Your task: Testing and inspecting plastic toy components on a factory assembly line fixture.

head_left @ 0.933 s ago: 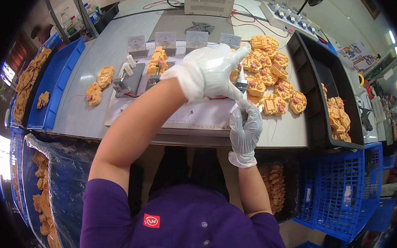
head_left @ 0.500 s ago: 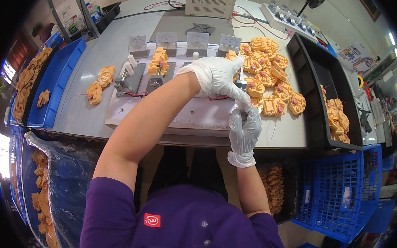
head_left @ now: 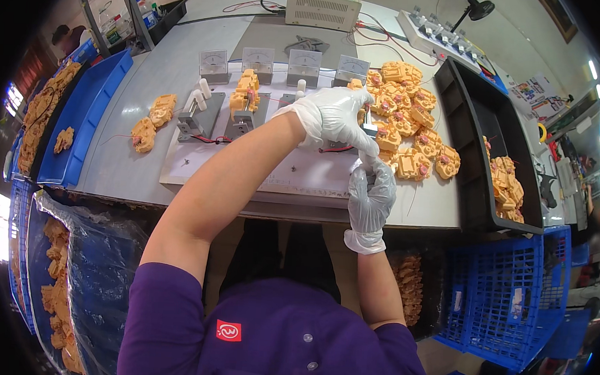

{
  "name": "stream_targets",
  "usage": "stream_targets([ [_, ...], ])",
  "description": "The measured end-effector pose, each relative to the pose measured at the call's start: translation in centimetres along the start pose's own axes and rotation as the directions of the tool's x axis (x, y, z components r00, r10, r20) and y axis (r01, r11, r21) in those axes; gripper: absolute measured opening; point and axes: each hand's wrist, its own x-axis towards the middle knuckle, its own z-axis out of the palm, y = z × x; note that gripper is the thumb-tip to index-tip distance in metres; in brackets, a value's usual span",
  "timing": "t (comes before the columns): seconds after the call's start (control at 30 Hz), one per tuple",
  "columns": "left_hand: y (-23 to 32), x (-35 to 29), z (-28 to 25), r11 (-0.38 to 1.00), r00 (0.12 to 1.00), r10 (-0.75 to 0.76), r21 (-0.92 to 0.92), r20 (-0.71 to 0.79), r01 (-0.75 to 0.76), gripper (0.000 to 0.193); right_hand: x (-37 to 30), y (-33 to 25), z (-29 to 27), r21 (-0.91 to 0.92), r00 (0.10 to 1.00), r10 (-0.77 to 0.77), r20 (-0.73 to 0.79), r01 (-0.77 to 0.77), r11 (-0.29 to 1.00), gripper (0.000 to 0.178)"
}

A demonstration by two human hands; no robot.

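Nearest, the gloved right hand [head_left: 372,197] has its fingers curled in; whether they grip anything cannot be told. Beyond it the gloved left hand [head_left: 339,118] reaches over the rightmost fixture [head_left: 369,129], thumb and forefinger spread, any hold hidden, an orange part [head_left: 355,84] showing past its knuckles beside a pile of similar parts [head_left: 402,115]. Farther back stand four meters [head_left: 304,64] and a beige power supply [head_left: 321,9]

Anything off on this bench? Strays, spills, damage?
No spill or damage visible. Mildly odd: two yellow parts lie on the table left of the metal fixtures, away from the big pile on the right, and a lone part sits in the blue tray. Could be intentional.
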Motion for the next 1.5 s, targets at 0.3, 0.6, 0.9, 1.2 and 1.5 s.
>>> stream_targets([
  [0.3,-0.9,0.7,0.7,0.996,0.998,0.064,0.059,-0.024,-0.063,0.107,0.0,-0.1,-0.2,-0.006,1.000,0.028,0.000,-0.028,1.000,0.014],
  [0.6,1.2,-1.7,-0.5,0.949,0.988,0.115,0.305,-0.105,-0.078,0.120,0.2,-0.6,-0.3,-0.065,0.999,0.033,0.021,-0.032,0.997,0.015],
  [0.9,2.8,-14.1,1.8,0.671,0.571,0.709,0.145,-0.415,-0.727,0.035,1.5,-0.2,-1.4,0.738,0.852,0.504,0.144,-0.432,0.519,0.020],
  [1.2,-21.6,-24.3,-2.4,0.739,0.263,-0.288,-0.039,-0.921,0.672,0.035,-1.7,-5.8,-2.8,0.272,0.996,0.049,-0.073,-0.028,0.962,0.047],
  [1.5,-27.8,-27.6,3.0,0.859,0.314,-0.177,0.009,-0.933,0.512,0.031,-3.7,-6.0,-1.1,0.447,0.999,0.027,-0.046,-0.004,0.895,0.031],
])
